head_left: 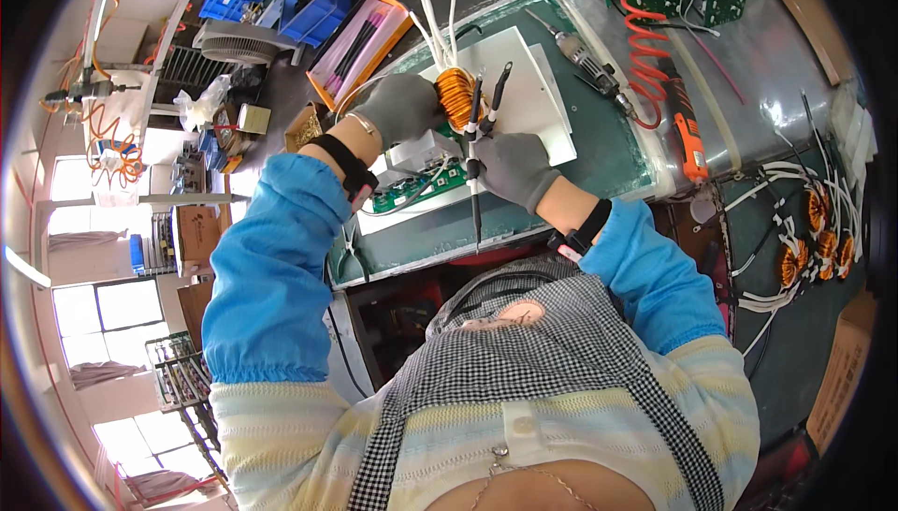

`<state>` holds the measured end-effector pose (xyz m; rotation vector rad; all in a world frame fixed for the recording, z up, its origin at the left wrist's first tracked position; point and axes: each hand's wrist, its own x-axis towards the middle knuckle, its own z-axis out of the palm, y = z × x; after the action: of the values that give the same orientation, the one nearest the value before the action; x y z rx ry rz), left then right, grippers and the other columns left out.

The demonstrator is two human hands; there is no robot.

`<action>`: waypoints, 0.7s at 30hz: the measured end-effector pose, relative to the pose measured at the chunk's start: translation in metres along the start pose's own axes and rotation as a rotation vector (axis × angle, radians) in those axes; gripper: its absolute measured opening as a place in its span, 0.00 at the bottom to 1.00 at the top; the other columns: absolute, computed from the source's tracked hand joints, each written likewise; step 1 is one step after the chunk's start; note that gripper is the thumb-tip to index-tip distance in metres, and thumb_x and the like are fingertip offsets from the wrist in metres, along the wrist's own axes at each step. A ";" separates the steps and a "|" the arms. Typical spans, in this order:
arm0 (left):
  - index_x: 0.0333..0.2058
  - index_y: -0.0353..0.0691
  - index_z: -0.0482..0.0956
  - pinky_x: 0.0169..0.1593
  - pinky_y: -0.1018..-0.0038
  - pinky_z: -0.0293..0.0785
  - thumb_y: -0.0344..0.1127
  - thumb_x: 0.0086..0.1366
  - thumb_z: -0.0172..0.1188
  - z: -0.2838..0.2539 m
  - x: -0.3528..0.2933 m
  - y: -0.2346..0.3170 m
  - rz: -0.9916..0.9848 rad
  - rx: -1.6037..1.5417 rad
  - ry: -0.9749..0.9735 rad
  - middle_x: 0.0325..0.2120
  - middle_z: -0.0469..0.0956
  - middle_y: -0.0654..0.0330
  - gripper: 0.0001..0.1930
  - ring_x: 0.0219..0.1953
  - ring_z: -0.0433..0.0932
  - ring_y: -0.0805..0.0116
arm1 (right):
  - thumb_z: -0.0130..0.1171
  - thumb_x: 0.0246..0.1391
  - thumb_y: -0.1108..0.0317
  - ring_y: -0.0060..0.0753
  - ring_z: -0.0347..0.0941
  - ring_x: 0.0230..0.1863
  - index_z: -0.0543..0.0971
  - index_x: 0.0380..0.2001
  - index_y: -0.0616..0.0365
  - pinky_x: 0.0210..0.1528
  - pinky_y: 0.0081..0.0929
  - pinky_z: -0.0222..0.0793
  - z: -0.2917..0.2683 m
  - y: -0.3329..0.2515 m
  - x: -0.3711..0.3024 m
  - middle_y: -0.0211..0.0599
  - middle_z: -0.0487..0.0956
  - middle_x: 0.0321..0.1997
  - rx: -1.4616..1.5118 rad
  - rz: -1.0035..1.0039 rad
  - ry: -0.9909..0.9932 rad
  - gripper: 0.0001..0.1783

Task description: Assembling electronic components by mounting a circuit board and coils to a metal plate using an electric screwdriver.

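Note:
A copper-wound coil (457, 99) with white leads and black-sleeved ends is held above the bench. My left hand (404, 109), in a grey glove, is closed on the coil's left side, its fingertips partly hidden behind the windings. Just below and to the right, my right hand (513, 168), also gloved, has its fingers closed round a black-sleeved lead (475, 179) of the coil. Under my hands lies a green circuit board (426, 191) with a pale grey block on it. White sheets (538, 90) lie flat behind the coil.
Pliers (352, 256) lie at the bench's near left edge. To the right are a metal air screwdriver (589, 66), a red coiled hose (644, 34) and an orange-black power driver (688, 137). Several more coils (816, 244) lie far right. An orange tray (360, 48) and blue bins (316, 6) stand back left.

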<state>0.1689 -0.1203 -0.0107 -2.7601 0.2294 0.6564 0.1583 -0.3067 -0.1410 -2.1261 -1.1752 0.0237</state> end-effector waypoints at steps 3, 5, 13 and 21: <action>0.29 0.37 0.84 0.36 0.59 0.77 0.48 0.53 0.65 0.002 0.005 0.009 -0.239 -0.087 -0.073 0.23 0.81 0.51 0.17 0.29 0.81 0.50 | 0.62 0.51 0.53 0.45 0.77 0.24 0.78 0.25 0.53 0.27 0.44 0.71 0.004 0.001 -0.003 0.40 0.78 0.25 0.033 -0.050 0.074 0.15; 0.30 0.38 0.85 0.37 0.60 0.78 0.48 0.51 0.66 0.000 0.008 0.012 -0.302 -0.123 -0.145 0.26 0.82 0.51 0.17 0.31 0.83 0.52 | 0.64 0.51 0.53 0.45 0.77 0.24 0.78 0.25 0.54 0.26 0.43 0.71 0.004 0.001 -0.007 0.39 0.78 0.26 0.086 -0.096 0.140 0.16; 0.37 0.44 0.85 0.53 0.64 0.72 0.43 0.61 0.58 -0.006 0.001 0.008 -0.101 0.003 -0.146 0.37 0.83 0.54 0.13 0.49 0.77 0.55 | 0.63 0.54 0.63 0.35 0.79 0.28 0.76 0.44 0.53 0.31 0.29 0.74 -0.007 0.003 -0.025 0.34 0.80 0.31 0.378 -0.297 0.238 0.15; 0.36 0.43 0.85 0.44 0.60 0.77 0.32 0.58 0.57 0.018 -0.003 -0.020 0.289 0.132 0.031 0.35 0.82 0.51 0.09 0.42 0.81 0.50 | 0.60 0.56 0.62 0.41 0.78 0.29 0.78 0.45 0.53 0.32 0.33 0.74 0.006 -0.001 -0.019 0.37 0.80 0.29 0.519 -0.152 0.346 0.14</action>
<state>0.1631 -0.0950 -0.0197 -2.6347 0.6628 0.6408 0.1439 -0.3173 -0.1505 -1.5125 -0.9889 -0.0949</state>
